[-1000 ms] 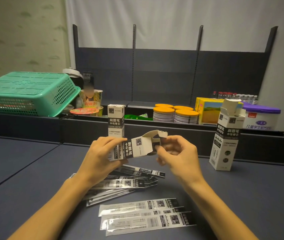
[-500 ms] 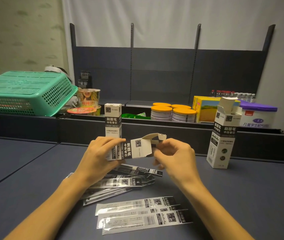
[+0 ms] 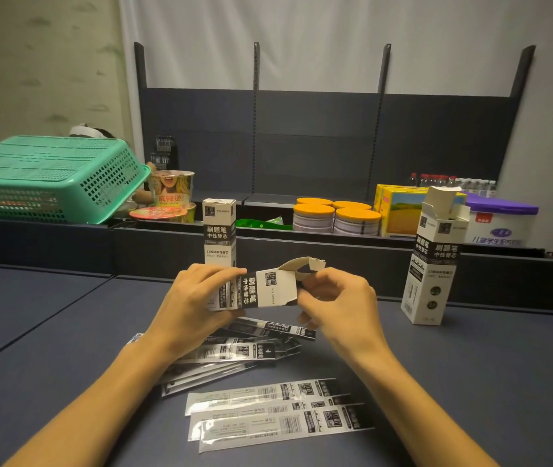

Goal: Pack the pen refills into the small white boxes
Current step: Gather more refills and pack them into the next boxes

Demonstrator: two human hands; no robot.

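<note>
Dark blue table [image 3: 470, 382] under the hands, dark shelf unit [image 3: 319, 139] far behind them, white curtain [image 3: 302, 35] above it, pale patterned wall [image 3: 39, 62] up to the left, dim light

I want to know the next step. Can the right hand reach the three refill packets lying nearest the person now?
Probably yes, once it lets go: the right hand is pinching the flap of the held box. The refill packets lie uncovered on the table, just below it.
</note>
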